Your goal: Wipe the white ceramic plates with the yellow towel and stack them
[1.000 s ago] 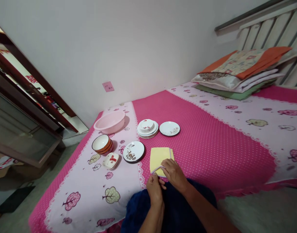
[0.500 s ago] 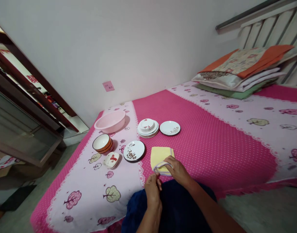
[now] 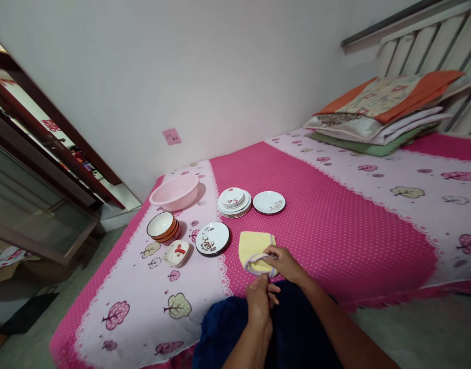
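A folded yellow cloth [image 3: 252,243] with a pale purple border lies on the pink bedspread in front of me. My right hand [image 3: 284,264] pinches its near edge and lifts a flap, so the cloth gapes between the layers. Just below the cloth is my left hand [image 3: 260,298]. Its index finger reaches up to the cloth's near edge, while the other fingers are loosely bent and apart; whether the fingertip touches cannot be made out. A white plate [image 3: 212,238] with a brown flower print and dark rim lies left of the cloth.
Beyond the cloth are a stack of white plates [image 3: 232,197] and another dark-rimmed plate [image 3: 269,202]. Stacked brown bowls [image 3: 162,228], small square dishes [image 3: 177,253] and a pink basin [image 3: 174,193] stand at the left. Pillows [image 3: 389,107] are piled far right.
My left hand has moved right along the cloth's near edge. My right hand has shifted slightly right and up, still on the cloth, and the lifted flap gapes wider.
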The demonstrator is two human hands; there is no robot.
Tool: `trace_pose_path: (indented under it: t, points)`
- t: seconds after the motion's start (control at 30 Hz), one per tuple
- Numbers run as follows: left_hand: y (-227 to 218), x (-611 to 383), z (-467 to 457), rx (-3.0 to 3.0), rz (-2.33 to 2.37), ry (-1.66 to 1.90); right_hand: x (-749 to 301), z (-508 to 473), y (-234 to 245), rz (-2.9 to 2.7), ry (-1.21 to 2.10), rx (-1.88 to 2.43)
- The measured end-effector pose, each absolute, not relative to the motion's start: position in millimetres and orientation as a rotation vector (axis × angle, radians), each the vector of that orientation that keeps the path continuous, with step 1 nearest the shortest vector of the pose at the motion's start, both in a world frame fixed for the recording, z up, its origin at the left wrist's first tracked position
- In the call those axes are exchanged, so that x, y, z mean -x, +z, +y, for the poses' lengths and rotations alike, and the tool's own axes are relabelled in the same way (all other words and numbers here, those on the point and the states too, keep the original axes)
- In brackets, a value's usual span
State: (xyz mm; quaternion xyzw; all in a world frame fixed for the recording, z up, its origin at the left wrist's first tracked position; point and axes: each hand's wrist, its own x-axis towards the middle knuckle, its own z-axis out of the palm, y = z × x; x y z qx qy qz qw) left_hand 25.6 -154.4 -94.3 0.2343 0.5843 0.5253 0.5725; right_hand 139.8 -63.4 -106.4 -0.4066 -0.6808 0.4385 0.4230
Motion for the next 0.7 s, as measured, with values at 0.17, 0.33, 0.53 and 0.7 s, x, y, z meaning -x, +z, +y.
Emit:
trace_pose_path:
  t: [0.17,0.33,0.53,0.7]
  points:
    - [-100,-36,-140,-0.468,1.435,1.192,-145,-71,-102,-1.686,1.135,0.953]
    - [-108,-44,-129,-0.48,1.559,1.069,-149,-72,-102,-1.664,1.148,0.922]
    - [-121,-43,-129,-0.537,1.594,1.031,-147,-72,-107,-1.604,1.153,0.921]
    - [-130,-39,-135,-0.595,1.531,1.109,-149,-65,-120,-1.455,1.102,1.022]
